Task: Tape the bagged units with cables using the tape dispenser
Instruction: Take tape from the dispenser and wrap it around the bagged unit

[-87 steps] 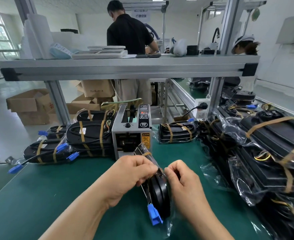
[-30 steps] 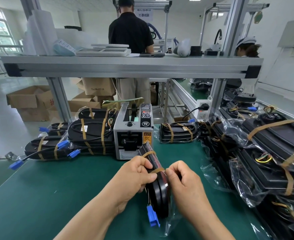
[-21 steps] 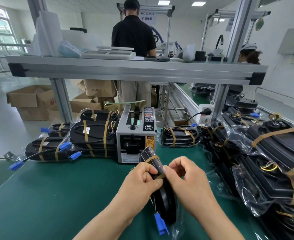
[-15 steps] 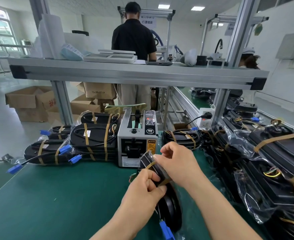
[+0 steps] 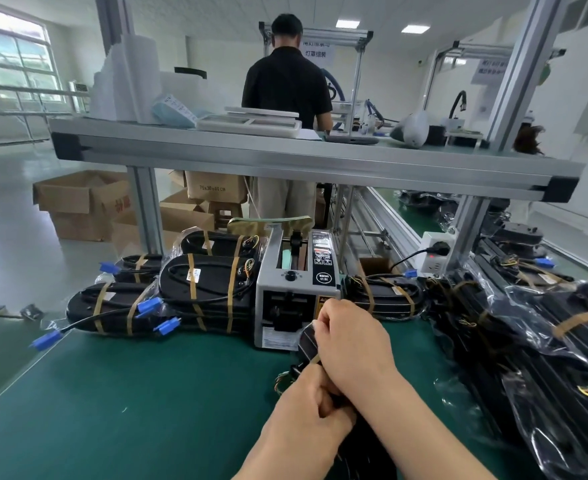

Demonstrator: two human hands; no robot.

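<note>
**Brown tape on a black unit: pressing the strip home**

Green matting covers the bench (image 5: 147, 393), and the bagged unit (image 5: 306, 342) stands on edge over it, just in front of the tape dispenser (image 5: 294, 289). The left hand (image 5: 306, 424) has its fingers curled tight round the unit's lower part. The right hand (image 5: 353, 344) has its fingers bent over the top end, close to the dispenser's mouth; whether they also pinch a fresh strip is hidden. One tape strip (image 5: 315, 357) already crosses the bag. To do this well, I would keep the left grip firm so the cable stays flat, pull each strip taut, and smooth it round without creasing the plastic. Finished bundles (image 5: 199, 292) lie to the left.
</note>
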